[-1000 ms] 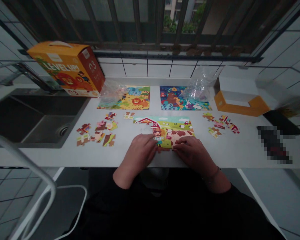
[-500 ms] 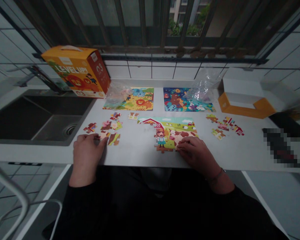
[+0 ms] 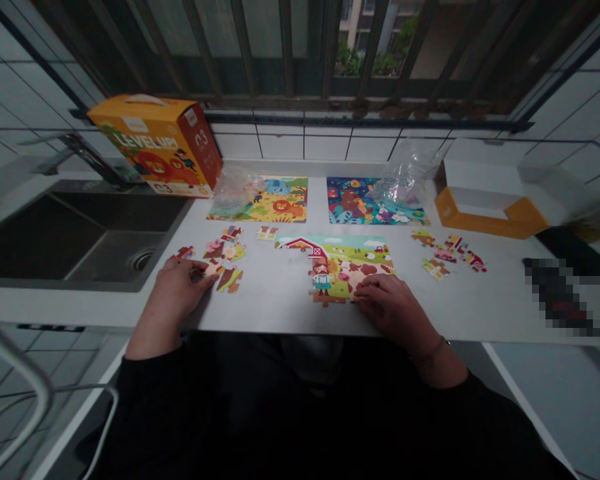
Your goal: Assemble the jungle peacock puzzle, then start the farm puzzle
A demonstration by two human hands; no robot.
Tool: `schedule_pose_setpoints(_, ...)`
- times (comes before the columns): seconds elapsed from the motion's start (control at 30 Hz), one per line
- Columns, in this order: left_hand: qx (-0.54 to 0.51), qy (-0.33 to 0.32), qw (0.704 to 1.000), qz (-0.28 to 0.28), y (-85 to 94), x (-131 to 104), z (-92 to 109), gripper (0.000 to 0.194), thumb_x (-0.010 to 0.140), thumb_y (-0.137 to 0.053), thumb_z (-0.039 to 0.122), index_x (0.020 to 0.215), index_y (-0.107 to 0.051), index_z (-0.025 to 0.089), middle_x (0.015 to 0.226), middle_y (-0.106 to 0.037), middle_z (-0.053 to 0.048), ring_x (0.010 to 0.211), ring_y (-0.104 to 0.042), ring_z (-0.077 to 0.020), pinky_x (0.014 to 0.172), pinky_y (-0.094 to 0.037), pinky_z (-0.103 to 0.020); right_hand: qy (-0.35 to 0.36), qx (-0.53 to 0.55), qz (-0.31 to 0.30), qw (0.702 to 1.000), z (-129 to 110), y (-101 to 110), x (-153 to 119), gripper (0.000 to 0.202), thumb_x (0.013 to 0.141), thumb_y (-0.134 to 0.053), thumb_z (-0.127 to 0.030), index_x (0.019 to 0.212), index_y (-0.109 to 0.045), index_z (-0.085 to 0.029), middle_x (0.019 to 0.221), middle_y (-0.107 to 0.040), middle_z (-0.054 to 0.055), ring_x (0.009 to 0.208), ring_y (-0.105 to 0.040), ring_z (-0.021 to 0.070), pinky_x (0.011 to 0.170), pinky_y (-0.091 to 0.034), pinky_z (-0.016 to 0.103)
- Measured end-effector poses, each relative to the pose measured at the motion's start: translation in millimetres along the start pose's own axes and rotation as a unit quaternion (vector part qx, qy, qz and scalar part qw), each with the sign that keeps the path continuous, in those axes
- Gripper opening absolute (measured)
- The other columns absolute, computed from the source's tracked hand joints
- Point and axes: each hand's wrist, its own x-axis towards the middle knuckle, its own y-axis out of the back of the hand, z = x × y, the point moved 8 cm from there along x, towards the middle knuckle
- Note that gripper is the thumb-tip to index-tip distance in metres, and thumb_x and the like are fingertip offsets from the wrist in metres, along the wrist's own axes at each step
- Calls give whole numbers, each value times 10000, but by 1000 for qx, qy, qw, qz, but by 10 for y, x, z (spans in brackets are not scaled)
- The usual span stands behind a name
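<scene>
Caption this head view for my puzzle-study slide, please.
Left hand on loose pieces, right hand resting on the half-built farm puzzle.

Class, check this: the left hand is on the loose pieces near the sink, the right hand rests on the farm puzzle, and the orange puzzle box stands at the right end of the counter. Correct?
Not quite. The head view shows the orange puzzle box at the left end, behind the sink. The rest holds: left hand on the loose pieces, right hand on the farm puzzle.
</scene>
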Motion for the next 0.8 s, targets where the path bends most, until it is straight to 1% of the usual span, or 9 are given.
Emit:
schedule_pose_setpoints(0.2,-4,-14,1000,26,69,48,59,322,856,-771,487,1045,-727,230,1177,-722,-195,1232,-670,-444,1070,-554,-577,3,7,2,1000,6,-6,-6,94,1086,-717,-325,1111,-791,-274,1189,-785,92,1100,-731,304,919,-570,495)
schedule_pose_setpoints(0.3,-36,0,999,22,84,15,111,341,833,-778,470,1054,-673,232,1157,-751,-153,1084,-718,-380,962,-571,-498,0,11,4,1000,12,-8,-5,97,1081,-722,-331,1118,-795,-280,1188,-790,91,1092,-732,301,914,-573,491)
schedule_pose_setpoints(0.4,-72,20,997,20,113,-71,174,333,848,-769,439,1084,-651,236,1077,-764,-79,959,-725,-306,834,-540,-396,4,8,7,1000,-9,5,2,95,1080,-714,-320,1110,-793,-276,1183,-792,94,1089,-731,302,907,-570,490)
schedule_pose_setpoints(0.5,-90,10,994,56,184,-176,245,274,933,-718,428,1126,-681,238,1039,-755,-25,885,-694,-255,796,-495,-353,3,6,8,1000,-22,21,7,94,1079,-710,-309,1107,-792,-273,1185,-787,96,1094,-728,305,909,-567,492)
schedule_pose_setpoints(0.57,-128,-3,988,88,204,-225,280,293,971,-696,427,1207,-703,254,1034,-752,-7,843,-671,-233,792,-492,-355,0,9,7,1000,-17,23,6,92,1073,-714,-302,1107,-796,-276,1184,-783,95,1099,-728,305,919,-569,493)
schedule_pose_setpoints(0.63,-196,-20,973,116,182,-248,326,348,965,-724,451,1268,-712,279,1038,-753,-15,848,-671,-232,794,-513,-371,1,13,6,1000,-9,16,4,95,1068,-715,-292,1109,-799,-278,1181,-781,95,1099,-729,302,930,-571,495)
schedule_pose_setpoints(0.7,-297,-34,946,124,99,-247,411,387,934,-767,487,1260,-718,283,1025,-752,-33,866,-688,-232,799,-550,-382,4,16,5,1000,2,5,2,98,1066,-718,-283,1116,-801,-276,1182,-781,94,1100,-729,300,938,-572,495)
schedule_pose_setpoints(0.77,-407,-38,908,89,-49,-235,570,428,892,-807,515,1228,-718,264,991,-749,-36,849,-703,-218,797,-589,-378,5,18,5,1000,11,-6,-2,105,1061,-728,-280,1135,-803,-280,1189,-782,95,1120,-728,305,948,-573,496)
schedule_pose_setpoints(0.8,-446,-39,892,57,-140,-235,691,451,875,-829,517,1223,-719,251,989,-755,-37,850,-714,-212,800,-602,-374,4,18,8,1000,16,-7,-4,115,1060,-732,-283,1151,-802,-283,1194,-783,96,1134,-727,310,954,-574,497)
